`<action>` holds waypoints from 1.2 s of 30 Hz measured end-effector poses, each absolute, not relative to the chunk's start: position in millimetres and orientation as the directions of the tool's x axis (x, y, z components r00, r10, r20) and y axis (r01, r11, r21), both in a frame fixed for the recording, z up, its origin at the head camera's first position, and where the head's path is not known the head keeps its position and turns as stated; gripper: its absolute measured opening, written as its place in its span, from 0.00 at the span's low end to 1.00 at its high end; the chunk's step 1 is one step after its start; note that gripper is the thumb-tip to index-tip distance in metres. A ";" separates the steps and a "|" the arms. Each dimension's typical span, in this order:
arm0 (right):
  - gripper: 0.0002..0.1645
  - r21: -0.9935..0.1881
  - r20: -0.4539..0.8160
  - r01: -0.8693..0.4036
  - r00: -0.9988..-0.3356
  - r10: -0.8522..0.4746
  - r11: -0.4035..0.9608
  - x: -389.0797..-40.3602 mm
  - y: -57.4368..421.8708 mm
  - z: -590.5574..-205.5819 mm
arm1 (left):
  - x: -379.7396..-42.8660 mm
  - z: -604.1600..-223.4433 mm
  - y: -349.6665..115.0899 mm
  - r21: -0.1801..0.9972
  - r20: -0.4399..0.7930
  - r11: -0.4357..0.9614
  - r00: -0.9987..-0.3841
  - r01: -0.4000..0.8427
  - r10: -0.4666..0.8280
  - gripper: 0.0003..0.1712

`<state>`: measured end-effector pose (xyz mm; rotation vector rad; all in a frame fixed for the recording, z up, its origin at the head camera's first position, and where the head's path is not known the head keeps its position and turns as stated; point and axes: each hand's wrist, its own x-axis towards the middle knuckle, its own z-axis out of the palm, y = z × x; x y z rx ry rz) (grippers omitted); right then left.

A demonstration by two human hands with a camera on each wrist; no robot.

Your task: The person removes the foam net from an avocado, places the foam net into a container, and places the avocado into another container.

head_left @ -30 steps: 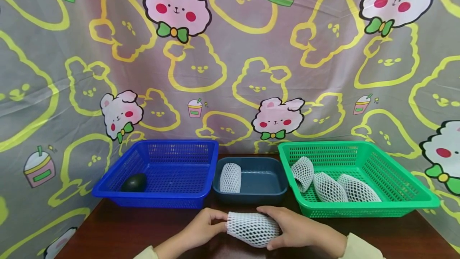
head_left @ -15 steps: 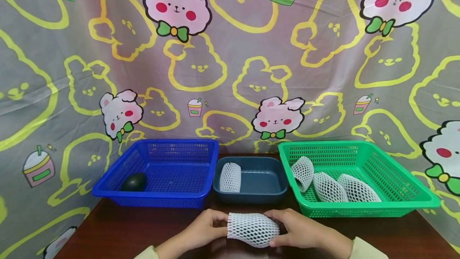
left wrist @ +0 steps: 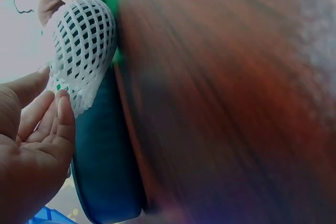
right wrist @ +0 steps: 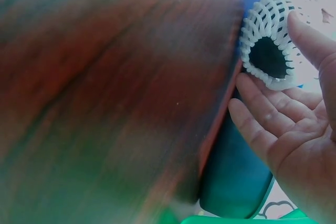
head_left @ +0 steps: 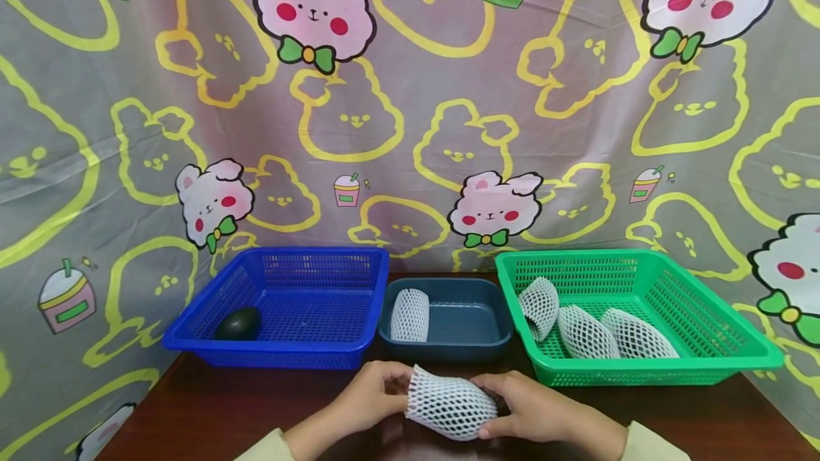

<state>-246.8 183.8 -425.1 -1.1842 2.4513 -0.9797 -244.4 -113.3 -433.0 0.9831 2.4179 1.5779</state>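
Between my hands lies a white foam net sleeve (head_left: 448, 404) with a dark, rounded fruit inside. My left hand (head_left: 374, 393) pinches the sleeve's loose left end between thumb and fingers. Around the fuller right end, my right hand (head_left: 528, 407) holds the netted fruit, thumb on the near side. The right wrist view shows the dark fruit (right wrist: 266, 57) bare through a round opening at that end. In the left wrist view the sleeve's mesh (left wrist: 86, 35) is stretched wide over the fruit and bunched near the left fingertips (left wrist: 63, 94).
A blue basket (head_left: 275, 358) at left holds a dark green avocado-like fruit (head_left: 238, 324). The dark blue-grey bin (head_left: 474, 354) in the middle holds a white foam net (head_left: 410, 315). At right, a green basket (head_left: 653, 374) holds several netted pieces (head_left: 588, 333). All stand on a brown table (head_left: 192, 411).
My left hand has risen slightly and shifted right, and the sleeve's left end has tipped upward. The right fingers have drawn back a little toward the fruit's right end.
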 end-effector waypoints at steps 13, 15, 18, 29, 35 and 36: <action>0.35 -0.628 0.080 -0.638 -0.623 -0.778 0.446 -247.6 183.4 -428.2 | -245.9 -436.0 -104.6 0.797 0.165 0.364 -0.754 0.481 0.636 0.15; 0.35 -0.631 0.064 -0.626 -0.631 -0.773 0.459 -247.3 182.9 -428.0 | -246.2 -436.8 -103.5 0.784 0.164 0.381 -0.755 0.491 0.635 0.15; 0.35 -0.629 0.051 -0.616 -0.641 -0.766 0.474 -246.6 182.4 -427.6 | -246.1 -438.1 -101.1 0.783 0.156 0.390 -0.760 0.485 0.631 0.17; 0.34 -0.620 0.069 -0.626 -0.644 -0.762 0.473 -245.3 182.0 -426.8 | -246.3 -439.4 -93.0 0.734 0.166 0.433 -0.757 0.523 0.632 0.23; 0.31 -0.599 0.119 -0.661 -0.632 -0.766 0.453 -244.0 181.9 -427.3 | -245.8 -439.1 -92.7 0.725 0.181 0.432 -0.753 0.537 0.632 0.22; 0.30 -0.593 0.130 -0.669 -0.629 -0.766 0.449 -244.2 182.0 -427.3 | -245.5 -438.6 -92.8 0.725 0.183 0.430 -0.752 0.538 0.633 0.22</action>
